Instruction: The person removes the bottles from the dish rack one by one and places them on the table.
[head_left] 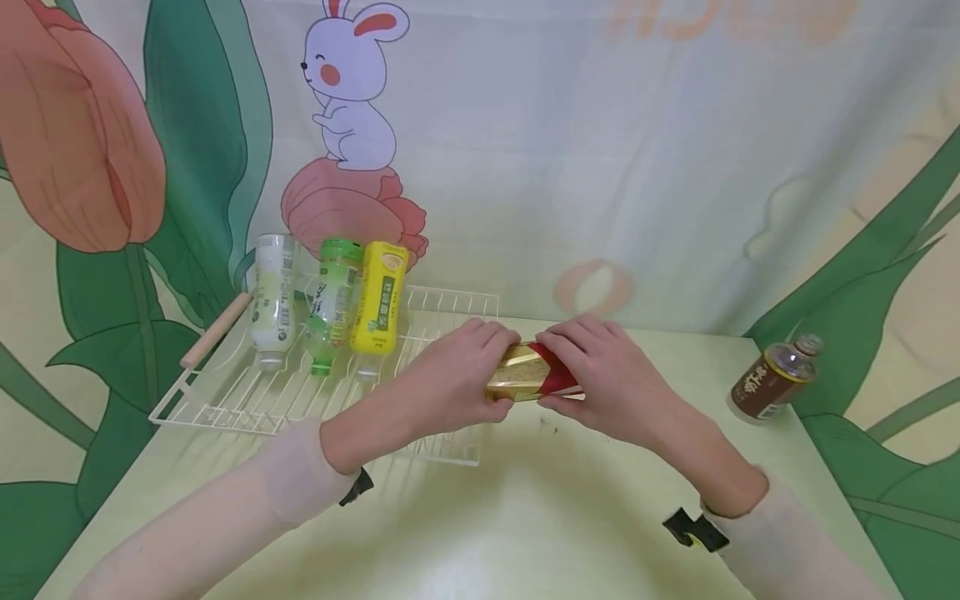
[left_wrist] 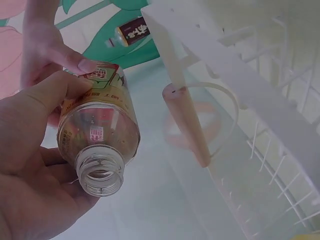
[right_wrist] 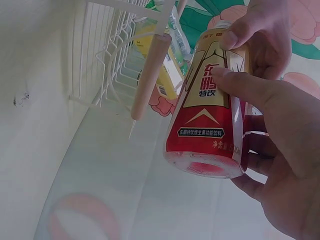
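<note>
Both hands hold a red and gold plastic drink bottle [head_left: 525,372] lying sideways above the table, by the right edge of a white wire rack [head_left: 225,427]. My left hand [head_left: 461,367] grips its neck-side half, thumb on the gold label in the left wrist view, where the bottle's mouth [left_wrist: 101,175] is uncapped. The right hand [head_left: 611,375] grips the red base half, its thumb on the label of the bottle [right_wrist: 207,100] in the right wrist view. The clear upper part looks empty. In the head view the hands hide both ends of the bottle.
On the rack lie a white-labelled bottle [head_left: 273,292], a green bottle [head_left: 333,300] and a yellow bottle [head_left: 380,296], necks towards me. A wooden handle [head_left: 216,331] is on the rack's left side. A brown-labelled bottle [head_left: 772,379] stands at the table's right edge. A printed curtain [head_left: 637,167] hangs behind.
</note>
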